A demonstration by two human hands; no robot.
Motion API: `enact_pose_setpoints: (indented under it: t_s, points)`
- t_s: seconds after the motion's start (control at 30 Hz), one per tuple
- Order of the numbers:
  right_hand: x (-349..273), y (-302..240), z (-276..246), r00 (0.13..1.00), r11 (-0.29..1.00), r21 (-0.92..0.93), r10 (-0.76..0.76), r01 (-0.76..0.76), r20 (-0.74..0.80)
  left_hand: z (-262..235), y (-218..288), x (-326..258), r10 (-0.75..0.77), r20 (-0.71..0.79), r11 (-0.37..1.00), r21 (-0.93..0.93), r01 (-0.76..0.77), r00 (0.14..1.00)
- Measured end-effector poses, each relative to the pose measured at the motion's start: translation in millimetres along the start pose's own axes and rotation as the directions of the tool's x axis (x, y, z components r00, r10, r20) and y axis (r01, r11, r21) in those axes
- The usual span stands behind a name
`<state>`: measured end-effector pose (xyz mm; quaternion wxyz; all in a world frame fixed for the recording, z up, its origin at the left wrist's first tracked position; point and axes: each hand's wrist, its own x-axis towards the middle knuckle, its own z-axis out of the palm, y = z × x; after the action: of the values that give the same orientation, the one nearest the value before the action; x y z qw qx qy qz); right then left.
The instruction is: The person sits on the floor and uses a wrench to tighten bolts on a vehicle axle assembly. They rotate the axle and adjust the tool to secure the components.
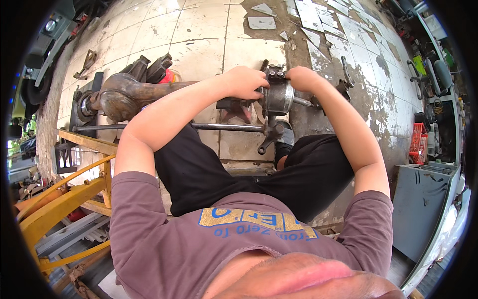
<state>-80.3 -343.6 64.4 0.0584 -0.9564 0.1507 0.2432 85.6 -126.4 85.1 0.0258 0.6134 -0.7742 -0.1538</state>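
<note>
A rusty vehicle axle (164,92), with a bulging differential housing (119,97), lies across the floor in front of me. At its right end is a metal steering knuckle (280,98), with bolts on its top and a spindle (301,101) sticking out to the right. My left hand (247,82) grips the knuckle's left edge with curled fingers. Against the top right of the same part, my right hand (301,78) is closed, its fingertips partly hidden. A long thin tie rod (219,127) runs along the near side of the axle to an arm (270,137) below the knuckle.
A yellow metal frame (64,207) stands close on my left. Broken tiles (261,23) lie at the far side. To the right are a grey cabinet (420,209) and a red basket (418,143). A metal part (344,82) rests beyond the spindle.
</note>
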Motion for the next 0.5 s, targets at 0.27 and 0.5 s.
enact_pose_setpoints:
  t_s: [0.27,0.5]
  points:
    - [3.3,8.2,11.4,0.996,0.997,0.069,-0.008,0.014,-0.092,-4.7,2.4,-2.6,-0.007,-0.009,0.999,-0.031,0.006,1.0]
    - [0.2,6.7,0.4,0.999,0.999,0.022,-0.023,0.024,-0.048,-4.5,3.2,-0.4,0.0,-0.009,1.0,0.013,0.0,1.0]
